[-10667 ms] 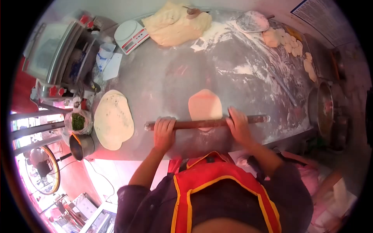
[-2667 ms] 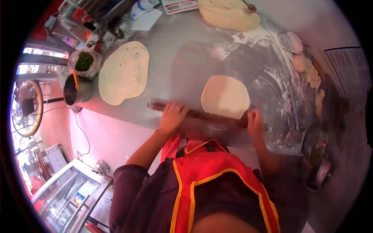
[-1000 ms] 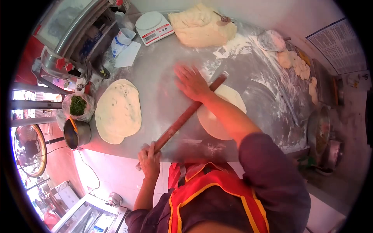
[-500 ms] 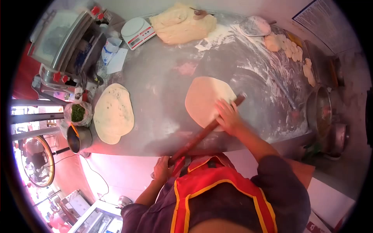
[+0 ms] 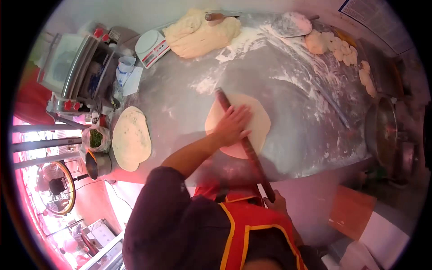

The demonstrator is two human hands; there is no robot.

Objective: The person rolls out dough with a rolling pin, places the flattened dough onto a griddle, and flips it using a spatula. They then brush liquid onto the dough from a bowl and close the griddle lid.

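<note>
A pale, flat round of dough lies on the grey work surface in front of me. Across it, slanting from upper left to lower right, is a dark wooden rolling pin. My left hand rests flat over the pin's upper part, palm down and fingers stretched out. At the near end, by the table edge, my right hand is closed round the pin; some of its fingers are hidden. Another flat dough piece, flecked with green, lies to the left.
A large dough mass and a white scale stand at the back. A floury scoop, small dough pieces and a thin rod are at right. Greens and a metal pot are at left.
The hands have swapped places on the pin: the left now lies over the dough, the right grips the near end. The pin's slant has reversed, and the view has shifted.
</note>
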